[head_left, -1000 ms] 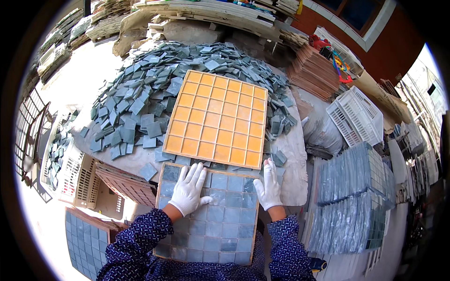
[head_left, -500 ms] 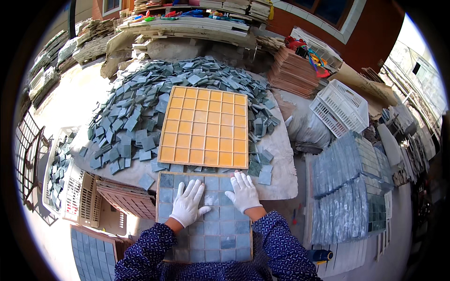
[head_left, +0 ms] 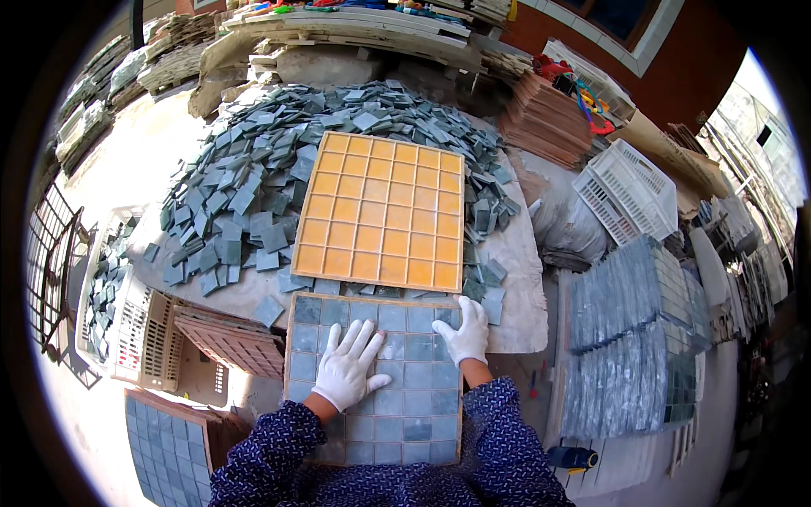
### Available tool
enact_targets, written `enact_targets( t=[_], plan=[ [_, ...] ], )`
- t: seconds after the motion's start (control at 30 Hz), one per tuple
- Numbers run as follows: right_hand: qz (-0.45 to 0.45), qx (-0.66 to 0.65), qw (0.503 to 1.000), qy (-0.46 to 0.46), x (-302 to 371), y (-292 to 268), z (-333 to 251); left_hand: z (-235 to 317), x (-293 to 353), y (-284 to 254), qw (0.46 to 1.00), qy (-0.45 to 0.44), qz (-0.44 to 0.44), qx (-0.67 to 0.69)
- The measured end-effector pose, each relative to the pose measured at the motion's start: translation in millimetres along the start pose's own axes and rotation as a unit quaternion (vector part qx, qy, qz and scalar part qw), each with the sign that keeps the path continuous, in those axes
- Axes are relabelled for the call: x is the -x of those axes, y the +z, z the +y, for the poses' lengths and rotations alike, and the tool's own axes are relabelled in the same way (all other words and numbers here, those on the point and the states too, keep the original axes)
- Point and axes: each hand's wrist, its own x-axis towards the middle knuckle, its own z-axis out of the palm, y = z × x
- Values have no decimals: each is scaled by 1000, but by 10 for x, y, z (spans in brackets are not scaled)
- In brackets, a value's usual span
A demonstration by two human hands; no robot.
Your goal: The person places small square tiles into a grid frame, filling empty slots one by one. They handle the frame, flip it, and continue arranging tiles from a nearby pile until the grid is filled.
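Note:
A tray of grey-blue square stone tiles (head_left: 404,379) in a thin wooden frame lies in front of me. My left hand (head_left: 348,367), in a white glove, rests flat on the tiles left of the middle, fingers spread. My right hand (head_left: 465,335), gloved too, is at the tray's far right corner, its thumb spread over the tiles and its fingertips by the rim. Just beyond lies an orange grid mould (head_left: 379,209) with raised pale ribs and bare square cells. It leans on a big heap of loose stone tiles (head_left: 228,198).
The pale worktable (head_left: 517,313) carries the heap. Crates stand at the left, including a cream crate (head_left: 145,342), beside brown grid moulds (head_left: 230,340). To the right are stacked tile sheets (head_left: 621,338), a white crate (head_left: 627,190) and a brown stack (head_left: 547,120).
My right hand has shifted to the tray's far right corner, its fingers closer together. The left hand stays flat on the tiles. The whole view has tilted slightly.

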Motion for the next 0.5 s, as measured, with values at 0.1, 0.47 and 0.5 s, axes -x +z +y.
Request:
enact_targets(
  t=[0.1,0.47,0.5],
  plan=[
    [-46,-50,996,53,-116,-103,139,28,-48,-5,1000,2,-7,-4],
    [20,-286,940,185,1132,-544,469,261,-71,126,999,-38,4,-11],
    [10,-287,935,209,1249,-525,479,272,-87,113,999,-39,3,-10]
  ],
)
